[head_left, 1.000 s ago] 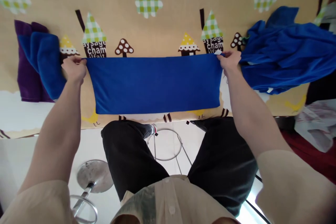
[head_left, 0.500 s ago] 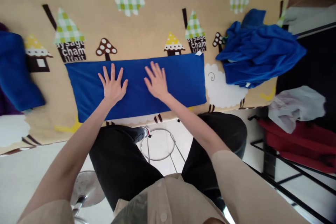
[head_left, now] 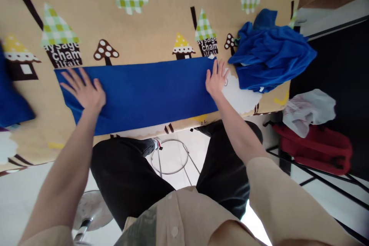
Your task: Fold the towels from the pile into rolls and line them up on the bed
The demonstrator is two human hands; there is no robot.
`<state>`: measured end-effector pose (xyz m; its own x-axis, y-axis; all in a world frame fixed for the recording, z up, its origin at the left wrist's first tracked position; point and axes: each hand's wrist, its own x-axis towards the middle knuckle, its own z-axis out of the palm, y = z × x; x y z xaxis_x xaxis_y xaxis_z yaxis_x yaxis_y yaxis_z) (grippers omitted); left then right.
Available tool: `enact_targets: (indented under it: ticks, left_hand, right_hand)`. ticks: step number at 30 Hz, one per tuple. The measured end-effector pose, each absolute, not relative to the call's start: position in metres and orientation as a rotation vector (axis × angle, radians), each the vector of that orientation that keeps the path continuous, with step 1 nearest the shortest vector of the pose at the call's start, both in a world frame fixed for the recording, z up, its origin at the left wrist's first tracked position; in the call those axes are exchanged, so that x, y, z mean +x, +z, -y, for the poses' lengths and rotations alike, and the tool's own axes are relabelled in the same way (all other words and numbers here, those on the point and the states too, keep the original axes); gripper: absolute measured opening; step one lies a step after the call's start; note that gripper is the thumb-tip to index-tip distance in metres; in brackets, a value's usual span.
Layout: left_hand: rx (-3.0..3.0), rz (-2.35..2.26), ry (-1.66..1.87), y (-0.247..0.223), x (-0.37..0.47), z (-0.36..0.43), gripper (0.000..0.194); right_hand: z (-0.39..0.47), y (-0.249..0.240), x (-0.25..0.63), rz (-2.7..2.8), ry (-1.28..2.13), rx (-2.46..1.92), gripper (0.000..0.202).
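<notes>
A blue cloth (head_left: 152, 92), folded into a long strip, lies flat in front of me with a small white tag at its far right corner. My left hand (head_left: 86, 90) rests on the strip's left end, palm down and fingers spread. At the opposite end, my right hand (head_left: 216, 78) lies over the right edge, its fingers stretched out and reaching slightly past the cloth. Neither hand grips anything. Some wrinkles show near the left end, under and below my left hand.
A crumpled heap of blue cloth (head_left: 273, 55) sits to the right on the patterned tablecloth (head_left: 161, 19). Another blue cloth (head_left: 13, 96) is cut off at the left. Beyond the right edge are a clear plastic bag (head_left: 311, 109) and a red bag (head_left: 317, 148). A stool (head_left: 92, 211) stands below left.
My hands have slid apart from the middle of the blue cloth, the left one to the left end and the right one to the right edge. The whole view has shifted slightly.
</notes>
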<state>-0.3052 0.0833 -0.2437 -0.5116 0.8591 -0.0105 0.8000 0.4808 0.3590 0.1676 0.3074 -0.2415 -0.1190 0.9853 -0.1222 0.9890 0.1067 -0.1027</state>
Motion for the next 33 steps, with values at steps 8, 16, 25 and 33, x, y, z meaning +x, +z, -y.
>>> enact_targets:
  ticks: [8,16,25,33]
  left_hand:
    - [1.529,-2.004,0.395,-0.247,-0.099,-0.079,0.067]
    - [1.112,-2.353,0.326,-0.227,-0.166,-0.002,0.077]
    - [0.556,-2.772,0.237,-0.219,-0.211,0.044,0.072]
    - [0.491,-2.895,0.044,-0.250,-0.217,0.052,0.069]
  right_hand:
    - [-0.123,-0.247,0.006,-2.516,-0.879,1.595,0.066]
    - [-0.158,-0.241,0.142,-2.395,-0.734,1.922,0.064]
    - [-0.177,-0.257,0.245,-1.719,-0.216,2.648,0.066]
    - [-0.175,-0.262,0.246,-1.772,-0.186,2.617,0.067]
